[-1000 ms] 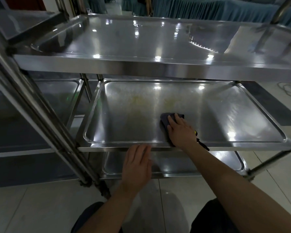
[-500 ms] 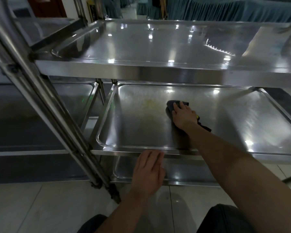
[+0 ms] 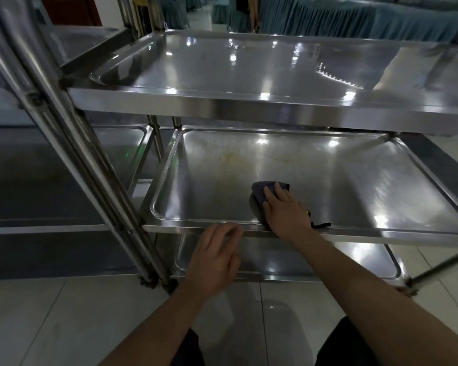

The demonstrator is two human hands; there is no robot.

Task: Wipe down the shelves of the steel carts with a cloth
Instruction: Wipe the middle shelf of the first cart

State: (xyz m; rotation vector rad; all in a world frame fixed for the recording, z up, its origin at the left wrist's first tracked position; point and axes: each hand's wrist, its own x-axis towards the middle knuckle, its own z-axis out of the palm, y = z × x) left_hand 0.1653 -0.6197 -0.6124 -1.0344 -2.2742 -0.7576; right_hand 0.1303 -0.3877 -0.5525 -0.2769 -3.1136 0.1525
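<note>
Cloth [image 3: 265, 194] near middle shelf [image 3: 354, 180] front lip | right hand [image 3: 286, 211] flat on it | left hand [image 3: 214, 260] seemingly relaxed, spread

pale tiled floor [image 3: 50, 313]; teal skirted tables [image 3: 354, 19] behind.

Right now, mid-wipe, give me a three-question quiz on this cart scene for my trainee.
1. True or false: the right hand presses the dark cloth on the top shelf.
2. Where does the left hand sit?
A. flat on the cloth
B. at the front edge of the middle shelf, holding nothing
C. round the cart's upright post
3. Fill in: yellowish stains lie ____ the cloth, toward the back of the shelf.

Key: 1 false, it is on the middle shelf; 2 B; 3 beyond.
</note>
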